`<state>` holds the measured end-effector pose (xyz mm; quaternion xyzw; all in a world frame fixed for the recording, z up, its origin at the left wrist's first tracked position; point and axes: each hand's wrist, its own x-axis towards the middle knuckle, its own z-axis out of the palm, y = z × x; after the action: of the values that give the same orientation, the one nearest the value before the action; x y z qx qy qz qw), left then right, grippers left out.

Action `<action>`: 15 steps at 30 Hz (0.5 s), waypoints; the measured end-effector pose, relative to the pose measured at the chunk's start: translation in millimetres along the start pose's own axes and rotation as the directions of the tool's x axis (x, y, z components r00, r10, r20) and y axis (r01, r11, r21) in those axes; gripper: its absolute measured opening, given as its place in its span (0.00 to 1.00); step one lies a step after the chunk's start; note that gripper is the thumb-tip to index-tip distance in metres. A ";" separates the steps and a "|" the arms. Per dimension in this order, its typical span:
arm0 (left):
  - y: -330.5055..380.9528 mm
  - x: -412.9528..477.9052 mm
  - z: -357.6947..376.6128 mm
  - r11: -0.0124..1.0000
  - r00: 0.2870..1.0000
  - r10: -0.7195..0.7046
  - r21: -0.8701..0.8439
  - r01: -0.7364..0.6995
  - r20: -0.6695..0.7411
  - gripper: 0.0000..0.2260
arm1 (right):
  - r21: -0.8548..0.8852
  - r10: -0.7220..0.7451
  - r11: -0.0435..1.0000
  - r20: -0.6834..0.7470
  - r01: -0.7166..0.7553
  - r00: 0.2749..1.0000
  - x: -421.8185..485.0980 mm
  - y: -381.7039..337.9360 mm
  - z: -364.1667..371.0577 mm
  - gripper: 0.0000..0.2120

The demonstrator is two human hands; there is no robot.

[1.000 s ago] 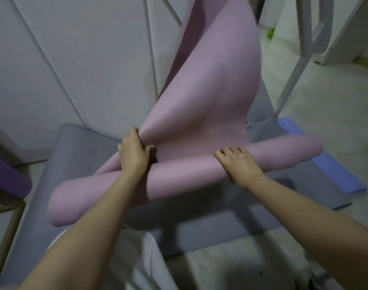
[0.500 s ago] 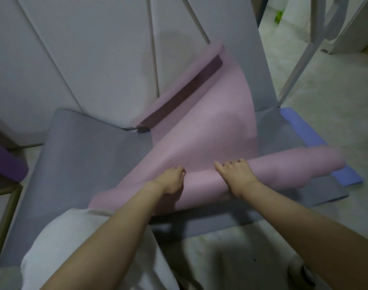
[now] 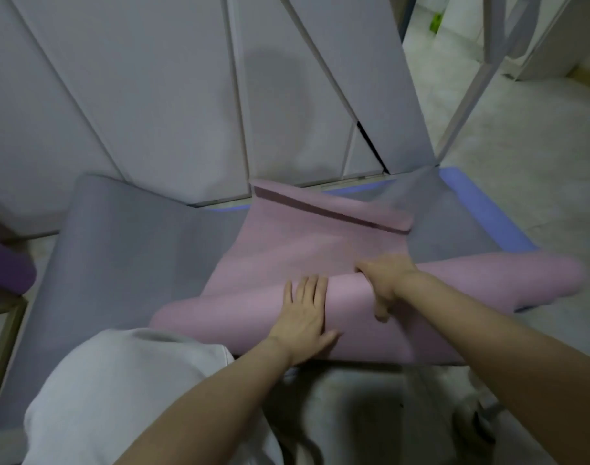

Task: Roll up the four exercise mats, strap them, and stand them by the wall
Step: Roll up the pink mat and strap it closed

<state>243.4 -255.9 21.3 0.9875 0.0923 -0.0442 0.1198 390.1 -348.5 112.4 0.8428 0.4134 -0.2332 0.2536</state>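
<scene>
Pale wall panels [image 3: 152, 95] close the back of the scene. A light tiled floor [image 3: 538, 162] runs off to the right.

A grey mat [image 3: 119, 246] lies flat on the floor against the panels, with the edge of a blue mat [image 3: 481, 209] showing beneath it on the right. The pink mat [image 3: 303, 243] lies across the grey one. Its near end is wound into a roll [image 3: 471, 283] and its far end is folded back on itself. A purple form [image 3: 5, 270] at the left edge is too cut off to identify.

The left hand [image 3: 303, 317] lies flat on the roll, fingers straight and pressing. The right hand [image 3: 384, 280] grips the roll, fingers curled over its top and thumb down the near side.

Step in hand, as judged: rolling the pink mat, with roughly half its length left to take up. No strap is visible, and no mat stands by the wall.

The next move calls for even forward pressure from both hands so the roll stays tight and square. The folded far end needs flattening before the roll reaches it.
</scene>
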 end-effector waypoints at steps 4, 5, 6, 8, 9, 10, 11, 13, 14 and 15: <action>3.0 -5.9 0.3 0.995 0.991 -0.048 0.095 0.036 0.121 0.47 | 0.031 -0.039 0.999 0.061 0.037 0.997 -1.6 -2.7 0.6 0.40; 3.2 -5.4 2.1 0.993 0.992 -0.049 0.108 0.036 0.120 0.48 | 0.046 -0.046 0.998 0.074 0.042 0.996 -1.8 -2.7 1.2 0.40; 3.1 -4.9 0.9 0.991 0.992 -0.042 0.128 0.027 0.120 0.49 | 0.069 -0.051 0.997 0.084 0.046 0.995 -1.1 -2.3 2.3 0.41; 3.1 -4.3 -0.2 0.988 0.992 -0.020 0.152 0.001 0.123 0.50 | 0.107 -0.064 0.993 0.107 0.052 0.992 -2.0 0.0 3.9 0.42; 3.5 -4.3 0.6 0.988 0.992 -0.005 0.154 -0.015 0.126 0.51 | 0.116 -0.065 0.992 0.125 0.051 0.990 -2.7 1.9 5.2 0.43; 4.9 -4.1 0.4 0.988 0.991 0.012 0.151 -0.032 0.131 0.51 | 0.127 -0.067 0.991 0.142 0.049 0.988 -3.7 4.0 5.9 0.43; 6.8 -4.0 -0.1 0.989 0.991 0.030 0.143 -0.049 0.132 0.51 | 0.143 -0.069 0.989 0.166 0.045 0.984 -4.9 6.1 6.0 0.44; 10.6 -2.2 0.9 0.987 0.992 0.049 0.144 -0.066 0.120 0.51 | 0.199 -0.070 0.980 0.216 0.026 0.974 -6.8 10.9 4.4 0.43; 13.2 -1.4 -0.3 0.988 0.993 0.055 0.135 -0.069 0.108 0.51 | 0.231 -0.069 0.973 0.238 0.013 0.969 -7.1 12.8 2.9 0.43; 15.1 -0.6 -0.4 0.991 0.994 0.058 0.113 -0.069 0.097 0.51 | 0.259 -0.072 0.966 0.255 0.004 0.964 -8.1 14.3 0.8 0.43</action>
<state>245.7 -270.3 25.2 0.9921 0.0525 -0.0917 0.0675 397.2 -361.2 120.1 0.8221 0.3588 -0.3989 0.1904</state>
